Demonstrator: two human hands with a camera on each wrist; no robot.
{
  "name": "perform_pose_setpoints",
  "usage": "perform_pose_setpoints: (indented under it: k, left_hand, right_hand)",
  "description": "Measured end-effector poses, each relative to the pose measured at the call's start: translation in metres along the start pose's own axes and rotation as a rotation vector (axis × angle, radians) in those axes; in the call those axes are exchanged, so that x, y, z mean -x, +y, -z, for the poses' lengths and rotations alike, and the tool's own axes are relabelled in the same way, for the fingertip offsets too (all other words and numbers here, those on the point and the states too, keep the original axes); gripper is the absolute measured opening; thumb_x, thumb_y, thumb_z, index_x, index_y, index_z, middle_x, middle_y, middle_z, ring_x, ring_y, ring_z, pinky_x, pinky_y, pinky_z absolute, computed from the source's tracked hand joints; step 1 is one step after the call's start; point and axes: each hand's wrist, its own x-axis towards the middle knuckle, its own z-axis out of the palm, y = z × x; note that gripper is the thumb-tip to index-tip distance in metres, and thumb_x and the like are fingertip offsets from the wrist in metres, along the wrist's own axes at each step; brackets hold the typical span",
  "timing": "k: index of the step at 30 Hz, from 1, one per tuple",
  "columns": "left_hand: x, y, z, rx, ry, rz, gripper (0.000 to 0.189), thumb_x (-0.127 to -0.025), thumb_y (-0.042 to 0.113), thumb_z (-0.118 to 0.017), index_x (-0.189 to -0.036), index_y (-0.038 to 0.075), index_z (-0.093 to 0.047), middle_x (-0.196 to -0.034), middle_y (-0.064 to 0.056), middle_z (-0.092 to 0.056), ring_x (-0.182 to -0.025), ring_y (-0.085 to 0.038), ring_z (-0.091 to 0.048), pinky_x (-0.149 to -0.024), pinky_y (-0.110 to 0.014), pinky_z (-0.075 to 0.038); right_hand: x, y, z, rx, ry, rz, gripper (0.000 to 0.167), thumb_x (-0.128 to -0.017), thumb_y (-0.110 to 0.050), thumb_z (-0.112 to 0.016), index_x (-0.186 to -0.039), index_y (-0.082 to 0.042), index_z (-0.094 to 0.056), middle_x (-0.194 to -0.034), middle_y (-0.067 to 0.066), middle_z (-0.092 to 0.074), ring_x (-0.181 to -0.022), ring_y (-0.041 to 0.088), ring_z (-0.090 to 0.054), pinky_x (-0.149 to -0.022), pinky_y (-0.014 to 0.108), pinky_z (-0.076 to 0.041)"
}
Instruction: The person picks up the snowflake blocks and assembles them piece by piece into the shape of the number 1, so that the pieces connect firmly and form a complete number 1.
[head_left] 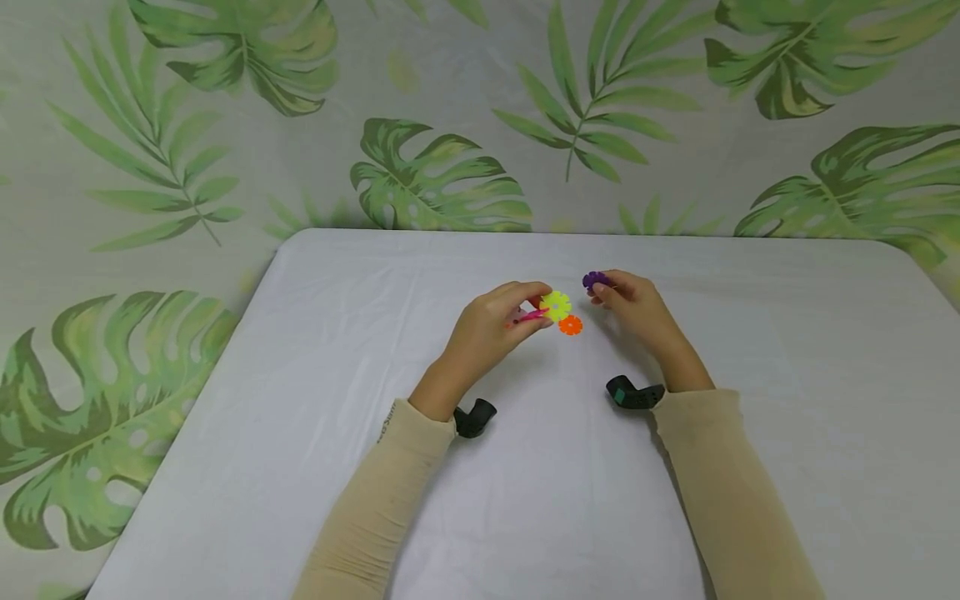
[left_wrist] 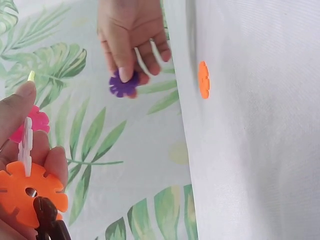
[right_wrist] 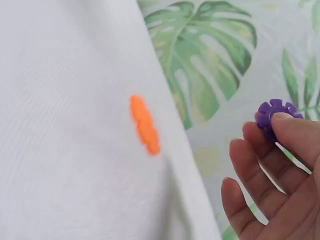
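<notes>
My left hand [head_left: 486, 327] holds a small cluster of joined notched plastic discs. A yellow disc [head_left: 556, 306] sticks out past its fingertips, with a pink disc [left_wrist: 39, 121], a white disc [left_wrist: 25, 145] and an orange disc [left_wrist: 33, 192] nearer the palm. A dark piece [left_wrist: 48, 217] shows in front of that orange one. To the right, my right hand [head_left: 639, 310] pinches a purple notched disc [right_wrist: 275, 115] between thumb and index finger, its other fingers loosely bent. Apart from both hands, a loose orange disc [head_left: 571, 325] lies on the table just beyond the yellow one.
A white cloth covers the table [head_left: 300, 467], whose far edge meets a leaf-patterned backdrop [head_left: 442, 179]. Black wrist devices [head_left: 634, 394] sit by both beige sleeves [head_left: 375, 492].
</notes>
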Motion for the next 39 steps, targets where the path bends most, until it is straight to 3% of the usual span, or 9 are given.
perform_pose_setpoints:
  k: [8,15,24,28,39]
  left_hand:
    - [0.0,-0.001,0.0,0.004,0.008,-0.001,0.036,-0.074,0.013,-0.075,-0.107,0.005,-0.062,-0.093,-0.002,-0.063,-0.083,-0.011,-0.056,-0.074,-0.014,-0.043]
    - [0.0,0.0,0.001,0.005,0.01,0.0,0.037,-0.073,0.012,-0.075,-0.107,0.004,-0.062,-0.093,-0.003,-0.063,-0.085,-0.011,-0.056,-0.076,-0.014,-0.042]
    - [0.0,-0.002,0.002,0.028,0.02,-0.008,0.036,-0.075,0.015,-0.073,-0.108,0.004,-0.062,-0.093,-0.003,-0.063,-0.086,-0.01,-0.056,-0.077,-0.014,-0.042]
    - [0.0,-0.002,0.002,0.041,0.022,-0.011,0.036,-0.075,0.015,-0.073,-0.108,0.004,-0.062,-0.093,-0.003,-0.062,-0.086,-0.01,-0.056,-0.076,-0.014,-0.043]
    - [0.0,-0.002,0.001,0.08,0.029,-0.006,0.038,-0.074,0.017,-0.074,-0.107,0.003,-0.062,-0.094,-0.004,-0.062,-0.081,-0.01,-0.054,-0.07,-0.015,-0.043]
  right_hand:
    - [0.008,-0.031,0.009,-0.185,0.01,0.136,0.028,-0.087,-0.009,-0.059,-0.114,0.0,-0.054,-0.092,0.007,-0.062,-0.084,0.019,-0.059,-0.08,0.02,-0.046]
    - [0.016,-0.051,0.013,-0.288,-0.037,0.248,0.021,-0.082,0.004,-0.061,-0.103,0.0,-0.057,-0.088,0.007,-0.063,-0.078,0.022,-0.06,-0.076,0.022,-0.049]
    - [0.021,-0.065,0.012,-0.244,-0.131,0.275,0.012,-0.08,0.006,-0.063,-0.091,0.007,-0.059,-0.086,0.006,-0.062,-0.077,0.019,-0.061,-0.074,0.024,-0.05]
    - [0.022,-0.068,0.012,-0.188,-0.155,0.29,0.011,-0.081,0.004,-0.063,-0.091,0.007,-0.06,-0.086,0.004,-0.063,-0.079,0.016,-0.061,-0.074,0.023,-0.049]
    - [0.023,-0.071,0.014,-0.211,-0.19,0.358,0.014,-0.082,0.006,-0.06,-0.096,0.007,-0.063,-0.093,0.011,-0.064,-0.086,0.019,-0.062,-0.078,0.026,-0.049]
